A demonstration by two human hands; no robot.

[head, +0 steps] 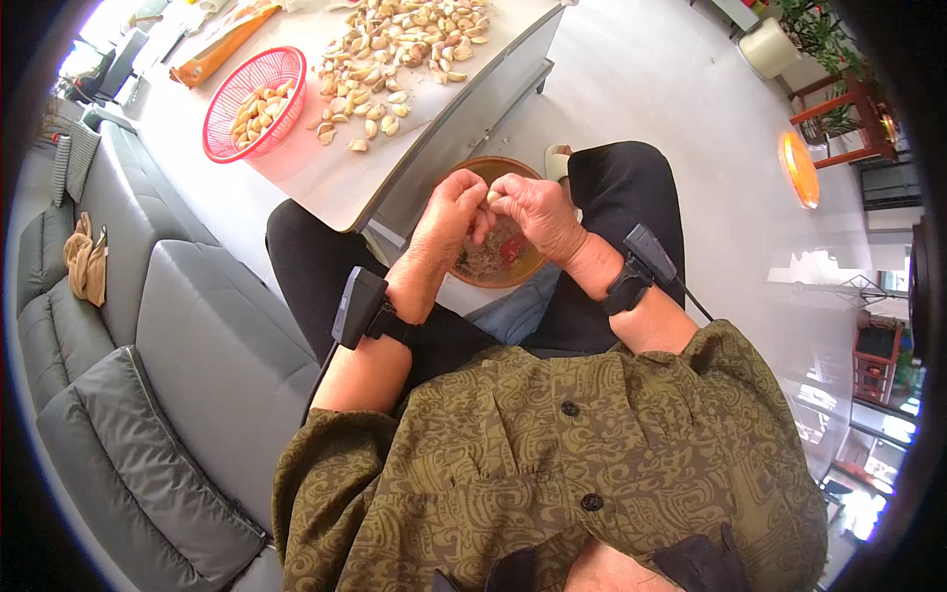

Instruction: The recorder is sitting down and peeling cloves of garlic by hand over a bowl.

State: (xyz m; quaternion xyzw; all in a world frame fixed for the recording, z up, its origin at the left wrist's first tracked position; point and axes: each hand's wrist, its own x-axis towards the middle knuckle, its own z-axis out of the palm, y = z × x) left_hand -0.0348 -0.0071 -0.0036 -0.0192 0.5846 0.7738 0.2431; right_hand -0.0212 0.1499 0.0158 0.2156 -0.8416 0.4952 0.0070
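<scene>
My left hand (455, 211) and my right hand (536, 214) meet above a round brown bin (497, 284) that stands between my legs, with papery scraps and something red inside. A small pale garlic clove (493, 197) is pinched at the fingertips of my right hand, and the fingers of my left hand touch or nearly touch it. A red plastic mesh basket (214, 118) on the table holds peeled-looking cloves (260, 115). Beside it many garlic cloves (414, 33) lie spread on the white tabletop (325, 177).
The table's corner and edge (436, 122) come close to my left knee. An orange package (222, 44) lies behind the basket. A grey sofa (214, 318) runs along the left, with a brown cloth (87, 259) on it. A wooden plant stand (843, 122) is far right.
</scene>
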